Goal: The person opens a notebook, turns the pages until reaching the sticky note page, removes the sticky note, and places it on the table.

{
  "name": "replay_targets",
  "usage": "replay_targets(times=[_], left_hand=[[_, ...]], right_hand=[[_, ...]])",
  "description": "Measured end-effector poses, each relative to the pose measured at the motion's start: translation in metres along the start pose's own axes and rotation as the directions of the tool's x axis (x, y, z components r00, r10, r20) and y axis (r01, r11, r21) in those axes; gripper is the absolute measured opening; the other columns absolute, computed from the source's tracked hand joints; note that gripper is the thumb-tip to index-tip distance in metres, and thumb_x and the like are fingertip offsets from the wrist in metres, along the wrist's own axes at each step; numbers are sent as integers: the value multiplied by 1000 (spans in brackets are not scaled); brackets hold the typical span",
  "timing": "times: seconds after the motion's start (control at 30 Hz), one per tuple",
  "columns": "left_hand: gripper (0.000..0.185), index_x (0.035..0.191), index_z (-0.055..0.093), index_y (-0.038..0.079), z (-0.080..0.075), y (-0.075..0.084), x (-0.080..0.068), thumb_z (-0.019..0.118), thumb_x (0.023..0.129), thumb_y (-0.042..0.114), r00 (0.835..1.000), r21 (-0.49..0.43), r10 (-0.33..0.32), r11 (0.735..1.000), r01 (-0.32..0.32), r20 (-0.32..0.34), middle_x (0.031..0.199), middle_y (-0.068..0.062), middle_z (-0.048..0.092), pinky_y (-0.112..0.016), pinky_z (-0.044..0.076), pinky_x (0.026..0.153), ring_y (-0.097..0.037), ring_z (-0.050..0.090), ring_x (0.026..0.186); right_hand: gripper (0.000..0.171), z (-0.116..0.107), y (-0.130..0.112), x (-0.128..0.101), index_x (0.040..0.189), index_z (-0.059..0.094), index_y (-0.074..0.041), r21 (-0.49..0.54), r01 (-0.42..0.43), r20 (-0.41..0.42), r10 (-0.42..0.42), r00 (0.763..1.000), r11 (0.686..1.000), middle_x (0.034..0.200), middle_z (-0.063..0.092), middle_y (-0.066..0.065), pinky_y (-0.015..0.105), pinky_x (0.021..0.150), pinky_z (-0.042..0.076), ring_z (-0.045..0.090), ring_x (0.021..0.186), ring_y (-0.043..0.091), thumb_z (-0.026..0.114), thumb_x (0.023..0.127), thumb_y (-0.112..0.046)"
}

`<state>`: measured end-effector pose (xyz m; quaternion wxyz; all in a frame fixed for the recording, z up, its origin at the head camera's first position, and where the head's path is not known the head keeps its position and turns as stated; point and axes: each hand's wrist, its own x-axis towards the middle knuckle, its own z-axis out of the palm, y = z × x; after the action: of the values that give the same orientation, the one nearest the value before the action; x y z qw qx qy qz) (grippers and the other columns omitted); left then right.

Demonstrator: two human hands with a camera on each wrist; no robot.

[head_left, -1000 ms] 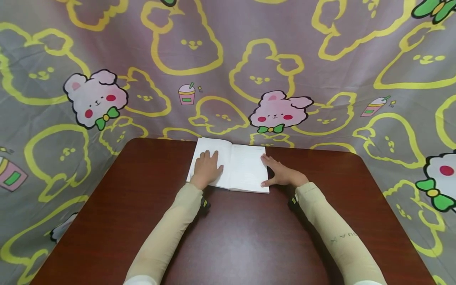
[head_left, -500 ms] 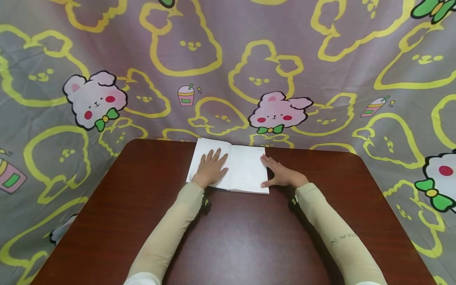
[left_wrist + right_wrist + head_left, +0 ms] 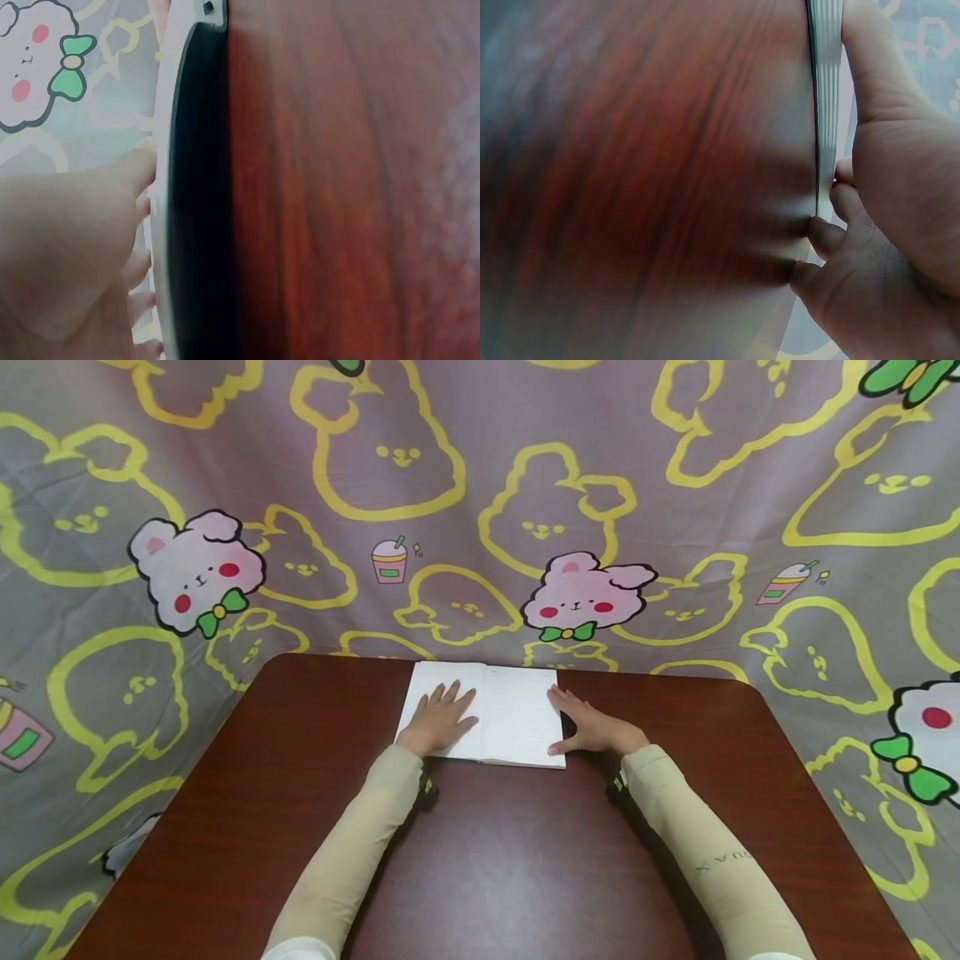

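An open notebook [image 3: 521, 714] with white pages lies at the far side of the table. My left hand [image 3: 438, 718] rests on its left page with fingers spread. In the left wrist view, the left hand [image 3: 67, 247] presses from the page side, and a dark shadow runs along under the notebook's edge [image 3: 161, 225]. At the right edge, my right hand [image 3: 592, 727] touches the notebook with thumb and fingers apart. The right wrist view has the thumb on the page beside the stacked page edges [image 3: 826, 97], while the lower fingertips [image 3: 802, 277] touch the table.
The dark red-brown wooden table [image 3: 495, 860] extends from the notebook toward the body. Behind it and at both sides hangs a grey curtain [image 3: 450, 468] with yellow outlines and cartoon rabbits, close to the notebook's far edge.
The notebook's left half has come down flatter; its far left corner sits lower. My left hand first spread and shifted toward the spine, then moved slightly back. The right hand stays in place.
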<state>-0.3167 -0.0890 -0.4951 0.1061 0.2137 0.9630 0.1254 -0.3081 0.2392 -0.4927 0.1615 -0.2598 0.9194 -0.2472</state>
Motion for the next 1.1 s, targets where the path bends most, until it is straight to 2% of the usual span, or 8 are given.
replay_targets(times=[0.13, 0.4, 0.77, 1.1], left_hand=[[65, 165, 16, 21, 0, -2, -1, 33, 109, 49, 1000, -53, -1, 999, 3, 26, 171, -14, 3, -65, 6, 123, -44, 2, 156], [64, 164, 17, 16, -7, 2, -10, 37, 109, 44, 999, -87, 11, 996, -7, 48, 170, -18, 4, -65, 5, 123, -46, 2, 155], [64, 165, 16, 20, -5, 4, -8, 37, 109, 44, 999, -99, -3, 995, 8, 51, 171, -16, 2, -64, 2, 123, -44, 1, 156], [63, 164, 19, 18, -7, 9, -11, 40, 109, 40, 999, -104, -27, 994, 32, 46, 171, -16, 4, -64, 3, 123, -44, 2, 156]], right_hand=[[121, 0, 1, 0, 162, 6, 0, 3, -2, 1, 2, 1000, 1000, 171, 2, 19, 64, 123, 7, -1, 157, 41, 84, 82, -45], [121, 1, -1, 0, 163, 5, -1, 7, -9, 9, 9, 1000, 1000, 171, 1, 18, 63, 123, 7, -2, 157, 40, 83, 82, -46], [121, -2, -3, -1, 163, 5, -2, 2, -28, 8, 28, 1000, 1000, 171, 2, 18, 63, 123, 8, -2, 157, 40, 84, 81, -45], [121, -3, -5, -1, 162, 6, 0, -1, -17, 5, 17, 1000, 1000, 171, 2, 19, 64, 123, 8, -1, 157, 41, 84, 82, -44]])
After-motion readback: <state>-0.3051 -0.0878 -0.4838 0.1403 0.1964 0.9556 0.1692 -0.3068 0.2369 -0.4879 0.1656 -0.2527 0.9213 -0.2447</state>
